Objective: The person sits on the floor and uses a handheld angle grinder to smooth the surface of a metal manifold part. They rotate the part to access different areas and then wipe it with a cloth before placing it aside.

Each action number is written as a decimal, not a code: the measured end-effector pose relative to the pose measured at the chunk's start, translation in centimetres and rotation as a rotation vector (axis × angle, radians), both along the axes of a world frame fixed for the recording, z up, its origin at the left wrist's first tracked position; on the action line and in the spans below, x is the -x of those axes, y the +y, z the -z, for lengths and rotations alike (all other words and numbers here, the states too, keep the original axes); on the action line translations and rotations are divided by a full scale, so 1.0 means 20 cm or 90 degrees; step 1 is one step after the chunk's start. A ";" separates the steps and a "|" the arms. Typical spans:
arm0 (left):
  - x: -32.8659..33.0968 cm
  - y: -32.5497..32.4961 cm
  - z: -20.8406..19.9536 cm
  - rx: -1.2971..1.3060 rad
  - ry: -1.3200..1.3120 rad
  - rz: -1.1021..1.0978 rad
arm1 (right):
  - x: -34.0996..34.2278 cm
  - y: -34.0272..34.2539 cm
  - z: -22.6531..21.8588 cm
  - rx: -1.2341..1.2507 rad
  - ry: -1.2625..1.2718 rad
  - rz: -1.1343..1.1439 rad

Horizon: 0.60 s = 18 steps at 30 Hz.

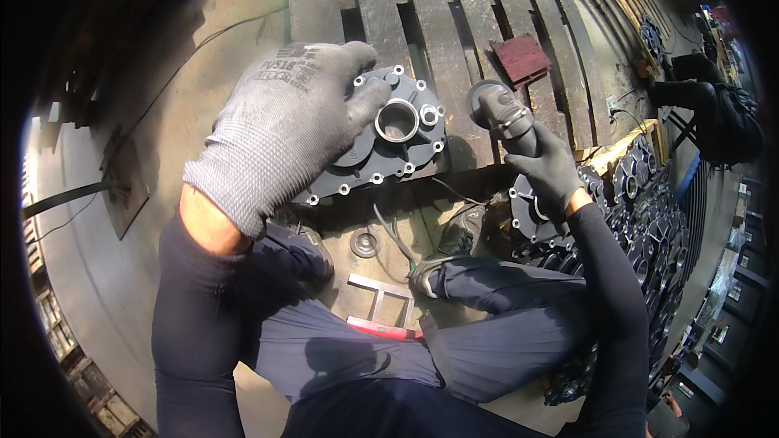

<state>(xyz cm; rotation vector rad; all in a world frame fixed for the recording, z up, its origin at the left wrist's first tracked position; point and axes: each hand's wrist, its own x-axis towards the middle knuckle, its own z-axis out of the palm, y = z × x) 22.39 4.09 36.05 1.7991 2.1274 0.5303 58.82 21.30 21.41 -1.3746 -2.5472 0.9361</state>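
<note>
Left hand (280, 126), gloved, lies spread on the dark casting (381, 142) atop the pallet (454, 49). At three o'clock from the casting, right hand (548, 166) is clenched round a grinder (499, 113).

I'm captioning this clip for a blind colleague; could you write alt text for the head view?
A seated person's gloved left hand steadies a dark cast metal housing cover on a wooden pallet, while the gloved right hand grips a handheld power tool beside it. More similar dark castings are stacked at the right.
</note>
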 end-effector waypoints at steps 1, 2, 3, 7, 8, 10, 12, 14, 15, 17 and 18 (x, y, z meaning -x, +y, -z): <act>0.00 0.00 -0.02 0.022 -0.004 -0.015 | -0.02 -0.01 -0.02 0.036 0.021 0.058; 0.01 0.01 -0.03 0.038 -0.008 -0.027 | -0.04 -0.02 -0.04 0.106 0.092 0.117; 0.03 0.00 -0.04 0.056 -0.009 -0.043 | -0.02 -0.04 -0.08 0.179 0.167 0.169; 0.12 -0.02 -0.03 0.094 -0.026 -0.098 | 0.00 -0.14 -0.29 0.346 0.383 0.368; 0.14 -0.03 -0.03 0.104 -0.024 -0.113 | 0.00 -0.16 -0.34 0.372 0.437 0.390; 0.21 -0.05 0.03 0.143 0.036 -0.112 | -0.04 -0.22 -0.43 0.329 0.489 0.412; 0.23 -0.09 0.10 0.161 0.065 -0.133 | -0.07 -0.25 -0.50 0.357 0.563 0.458; 0.21 -0.13 0.19 0.242 0.080 -0.132 | -0.09 -0.23 -0.53 0.383 0.595 0.481; 0.18 -0.15 0.26 0.269 0.084 -0.108 | -0.10 -0.23 -0.54 0.378 0.624 0.482; 0.15 -0.20 0.42 0.311 0.104 -0.054 | -0.12 -0.20 -0.56 0.379 0.655 0.478; 0.14 -0.24 0.52 0.331 0.118 -0.026 | -0.11 -0.20 -0.55 0.372 0.670 0.482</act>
